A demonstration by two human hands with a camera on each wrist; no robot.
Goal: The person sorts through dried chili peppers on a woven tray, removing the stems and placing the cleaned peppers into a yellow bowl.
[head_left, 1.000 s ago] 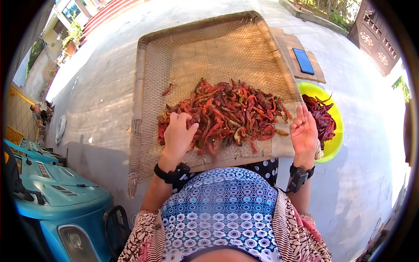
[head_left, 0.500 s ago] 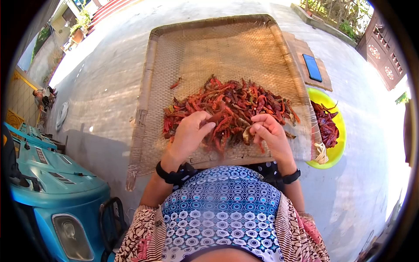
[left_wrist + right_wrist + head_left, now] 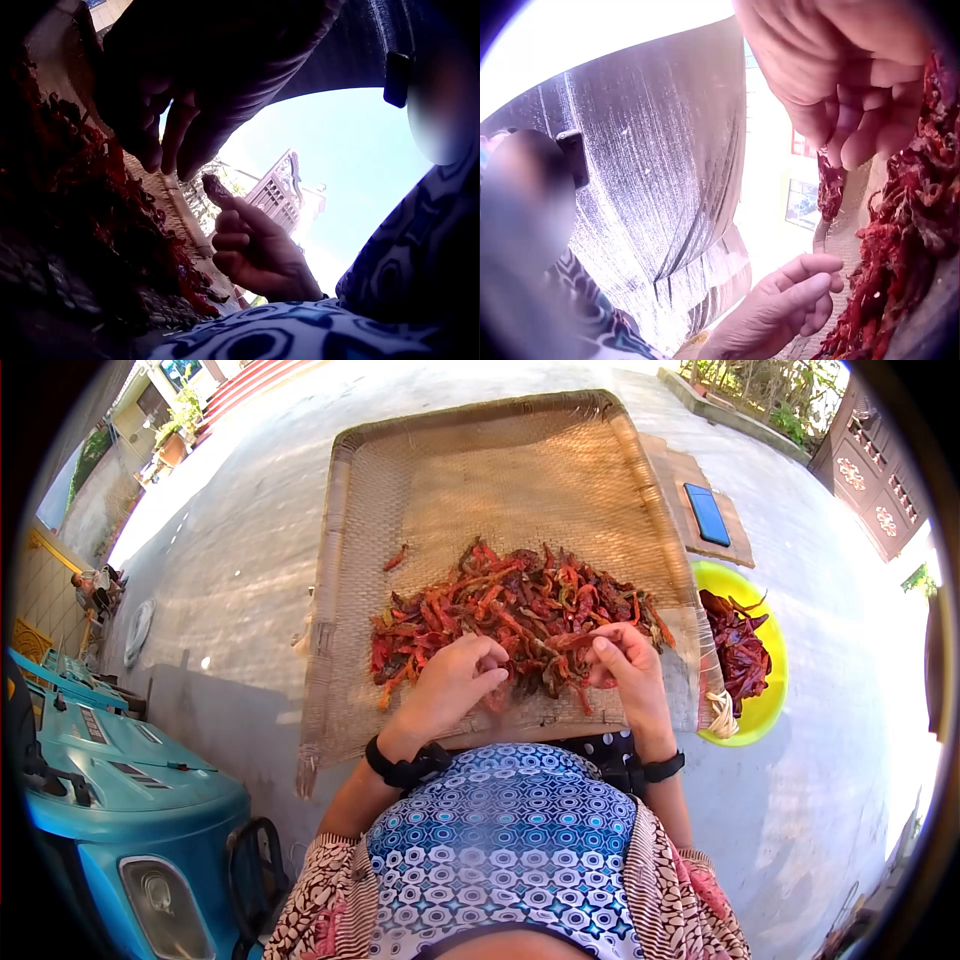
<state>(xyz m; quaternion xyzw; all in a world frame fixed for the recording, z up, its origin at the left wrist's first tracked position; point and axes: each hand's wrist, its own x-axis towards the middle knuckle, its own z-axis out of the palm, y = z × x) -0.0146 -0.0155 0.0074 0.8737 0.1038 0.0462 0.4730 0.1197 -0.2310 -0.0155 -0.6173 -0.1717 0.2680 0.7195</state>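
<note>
A heap of dried red chili peppers (image 3: 500,600) lies on a woven bamboo tray (image 3: 480,470) in front of me. My right hand (image 3: 632,670) is over the near right part of the heap. Between its thumb and fingers it pinches one dark red chili pepper (image 3: 831,187), whose free end points toward the left hand. My left hand (image 3: 455,685) hovers at the near left side of the heap, its fingers loosely bent. In the right wrist view its thumb (image 3: 810,289) lies close to the index finger with nothing held, just short of the pepper's tip.
A yellow basin (image 3: 765,705) holding dark red chilies stands against the tray's right side. A blue-screened phone (image 3: 707,515) lies on cardboard (image 3: 735,545) behind it. One stray chili (image 3: 396,557) lies apart on the tray. A teal vehicle (image 3: 130,780) stands at the left.
My right hand has come left from beside the yellow basin to the heap, and now holds a chili pepper. The left hand has shifted slightly right and nearer to my body.
</note>
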